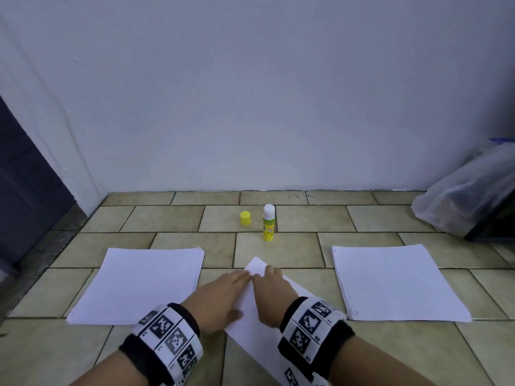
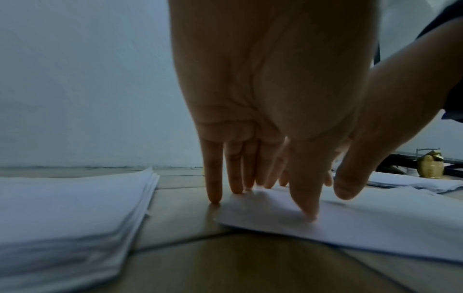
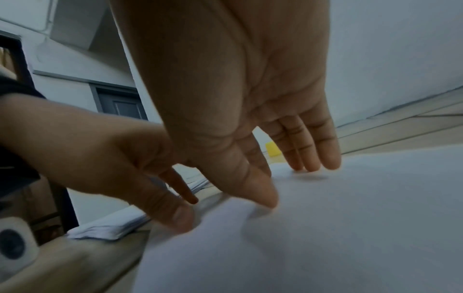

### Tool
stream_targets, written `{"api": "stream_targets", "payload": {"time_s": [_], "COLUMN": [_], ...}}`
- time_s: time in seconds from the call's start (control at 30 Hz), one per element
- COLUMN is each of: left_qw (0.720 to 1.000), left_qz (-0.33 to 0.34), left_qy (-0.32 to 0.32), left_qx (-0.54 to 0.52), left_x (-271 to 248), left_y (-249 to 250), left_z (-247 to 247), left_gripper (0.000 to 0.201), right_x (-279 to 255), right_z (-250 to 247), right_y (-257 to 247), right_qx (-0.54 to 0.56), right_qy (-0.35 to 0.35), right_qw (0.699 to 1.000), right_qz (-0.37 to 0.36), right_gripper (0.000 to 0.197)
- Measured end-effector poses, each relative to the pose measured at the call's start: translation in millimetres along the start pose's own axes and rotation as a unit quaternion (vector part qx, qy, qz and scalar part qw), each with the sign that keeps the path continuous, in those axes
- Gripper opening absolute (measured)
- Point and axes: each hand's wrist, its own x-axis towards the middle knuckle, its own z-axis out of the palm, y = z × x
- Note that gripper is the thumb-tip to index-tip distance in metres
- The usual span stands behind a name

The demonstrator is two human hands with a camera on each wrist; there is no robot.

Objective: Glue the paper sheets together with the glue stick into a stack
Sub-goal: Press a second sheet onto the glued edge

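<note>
The loose sheet [image 1: 257, 307] lies skewed on the floor [image 1: 278, 252] in front of me, its far corner pointing toward the wall, between the left stack [image 1: 139, 285] and the right stack [image 1: 395, 282]. My left hand [image 1: 220, 299] and right hand [image 1: 271, 295] both rest on it with fingers [image 2: 307, 206] nearly straight, tips pressing down near the far corner and along its left edge; neither hand curls round or pinches anything. On the left hand, the little finger seems to touch tile just off the paper's edge.

I judge this sheet very light, limp and slick on the tile: it will slide under a sideways push and crease if I pinch hard. Flat fingertip pressure is the way to steer it; to lift it I would pick up at a corner or edge with thumb underneath. If glue is on it, I cannot tell from here.

The glue stick [image 1: 269, 222] stands upright on the floor beyond the sheet, uncapped, white top showing, with its yellow cap [image 1: 245, 218] just beside it to the left. It looks rigid and light, easy to knock over; I would take it round the barrel.

Far right, a translucent plastic bag [image 1: 468, 196] slumps against the wall; it holds something dark that I cannot make out.
</note>
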Motion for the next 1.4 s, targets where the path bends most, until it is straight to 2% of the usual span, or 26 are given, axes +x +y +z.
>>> {"api": "stream_targets", "payload": {"time_s": [0.17,0.23,0.37,0.4,0.53,0.67,0.73,0.8,0.97,1.07,1.13,1.27,1.4], "left_qw": [0.997,0.996,0.992,0.990,0.984,0.981,0.980,0.980,0.979,0.978,0.978,0.979,0.982], "left_qz": [-0.058,-0.078,-0.125,-0.135,-0.171,-0.170,-0.178,-0.186,-0.191,-0.193,-0.192,-0.188,-0.174], "left_qy": [0.002,0.006,-0.001,-0.007,-0.006,-0.010,-0.024,-0.034,-0.043,-0.051,-0.052,-0.047,-0.043], "left_qx": [0.046,0.046,0.024,0.029,0.052,0.096,0.084,0.069,0.064,0.065,0.063,0.061,0.062], "left_x": [-13,-14,-9,-7,-2,-1,0,0,1,-1,-1,1,1], "left_y": [-7,-8,-9,-9,-4,-1,-2,-2,-1,0,1,0,-1], "left_z": [-1,-1,5,5,10,11,11,11,10,9,8,3,-8], "left_gripper": [0.053,0.061,0.107,0.113,0.117,0.110,0.114,0.116,0.115,0.114,0.115,0.118,0.114], "right_x": [-7,-8,4,7,16,15,15,14,9,9,11,14,14], "right_z": [-3,-4,-3,-4,-6,-3,-6,-12,-21,-19,-18,-22,-26], "right_y": [-14,-18,-18,-16,-14,-17,-8,9,59,77,77,67,60], "right_qx": [0.004,-0.002,0.043,0.052,0.028,0.008,0.005,0.022,0.140,0.159,0.144,0.082,0.025], "right_qy": [0.001,0.001,-0.021,-0.028,-0.023,-0.025,-0.022,-0.028,-0.025,-0.023,-0.009,0.002,-0.004], "right_qw": [1.000,1.000,0.998,0.997,0.998,0.994,0.994,0.995,0.990,0.985,0.987,0.994,0.996], "right_qz": [0.018,0.008,-0.048,-0.053,-0.058,-0.104,-0.110,-0.092,0.008,0.058,0.072,0.074,0.080], "right_gripper": [0.040,0.044,0.067,0.071,0.075,0.084,0.077,0.070,0.069,0.061,0.057,0.082,0.079]}}
